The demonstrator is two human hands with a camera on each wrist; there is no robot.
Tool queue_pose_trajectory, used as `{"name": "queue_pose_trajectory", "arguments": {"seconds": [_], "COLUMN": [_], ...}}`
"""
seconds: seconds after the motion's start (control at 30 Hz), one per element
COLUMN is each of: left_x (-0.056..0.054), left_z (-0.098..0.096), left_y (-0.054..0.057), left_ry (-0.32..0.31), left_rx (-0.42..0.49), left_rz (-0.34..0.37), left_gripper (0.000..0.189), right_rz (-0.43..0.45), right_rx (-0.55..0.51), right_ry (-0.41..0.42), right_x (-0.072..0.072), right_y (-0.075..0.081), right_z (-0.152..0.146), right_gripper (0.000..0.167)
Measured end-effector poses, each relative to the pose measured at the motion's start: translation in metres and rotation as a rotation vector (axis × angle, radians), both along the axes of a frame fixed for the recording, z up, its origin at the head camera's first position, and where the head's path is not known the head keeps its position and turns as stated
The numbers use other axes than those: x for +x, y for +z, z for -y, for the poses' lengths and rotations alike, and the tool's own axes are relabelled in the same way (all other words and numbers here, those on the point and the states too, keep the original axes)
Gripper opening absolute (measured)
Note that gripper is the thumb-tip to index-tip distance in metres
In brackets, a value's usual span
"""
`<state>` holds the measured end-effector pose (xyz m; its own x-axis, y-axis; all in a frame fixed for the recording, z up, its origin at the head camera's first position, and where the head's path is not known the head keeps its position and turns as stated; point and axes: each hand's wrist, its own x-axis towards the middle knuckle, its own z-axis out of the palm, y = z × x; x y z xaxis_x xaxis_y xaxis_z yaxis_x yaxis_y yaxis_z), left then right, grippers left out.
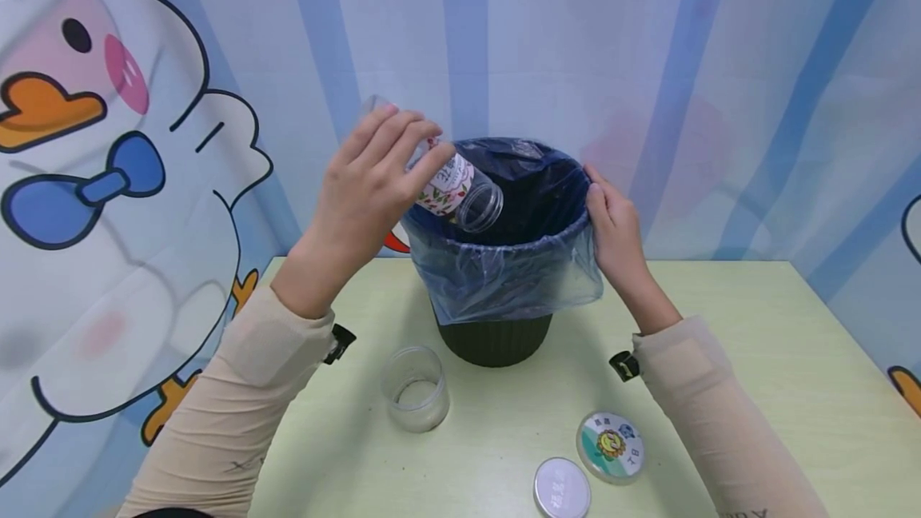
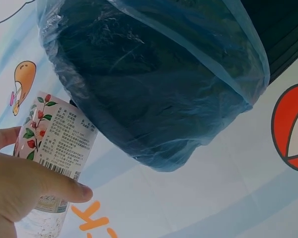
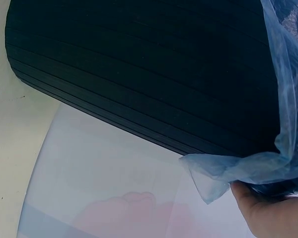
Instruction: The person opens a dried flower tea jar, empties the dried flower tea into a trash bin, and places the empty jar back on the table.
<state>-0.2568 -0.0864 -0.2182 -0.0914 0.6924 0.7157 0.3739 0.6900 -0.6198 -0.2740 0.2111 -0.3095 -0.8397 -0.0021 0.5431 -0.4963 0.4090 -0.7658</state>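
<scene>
My left hand (image 1: 370,174) grips a clear plastic jar (image 1: 452,186) with a floral paper label. The jar is tilted, its uncapped mouth pointing down over the opening of a dark trash bin (image 1: 496,340). A blue plastic bag (image 1: 504,282) lines the bin and is folded outward over its rim. In the left wrist view, the thumb lies across the label of the jar (image 2: 64,141). My right hand (image 1: 617,234) holds the bin's right rim through the bag, thumb and fingers on either side. Dark ridges run along the bin (image 3: 139,74) in the right wrist view.
A clear open plastic container (image 1: 424,414) stands on the table (image 1: 748,342) in front of the bin. A round lid with a sunflower picture (image 1: 610,448) and a pale round lid (image 1: 561,488) lie nearer the front. A cartoon-printed curtain (image 1: 547,46) hangs behind.
</scene>
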Motion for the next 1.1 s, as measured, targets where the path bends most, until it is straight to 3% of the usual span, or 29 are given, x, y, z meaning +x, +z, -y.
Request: {"name": "queue_pose_trajectory", "arguments": {"seconds": [0.53,0.8,1.1], "left_x": [0.000,-0.006,-0.012], "left_z": [-0.004,-0.009,-0.009], "left_y": [0.008,0.016,0.014], "left_ry": [-0.023,-0.043,-0.040], "left_rx": [-0.031,-0.029,-0.034], "left_rz": [0.004,-0.021,-0.037], "left_gripper": [0.031,0.031,0.033], "right_rz": [-0.003,0.003,0.019], "right_rx": [0.004,0.003,-0.001], "right_ry": [-0.005,-0.005,0.008], "right_x": [0.000,0.000,0.000], "right_y": [0.000,0.001,0.002], "right_z": [0.000,0.000,0.000], "right_gripper": [0.047,0.047,0.047]}}
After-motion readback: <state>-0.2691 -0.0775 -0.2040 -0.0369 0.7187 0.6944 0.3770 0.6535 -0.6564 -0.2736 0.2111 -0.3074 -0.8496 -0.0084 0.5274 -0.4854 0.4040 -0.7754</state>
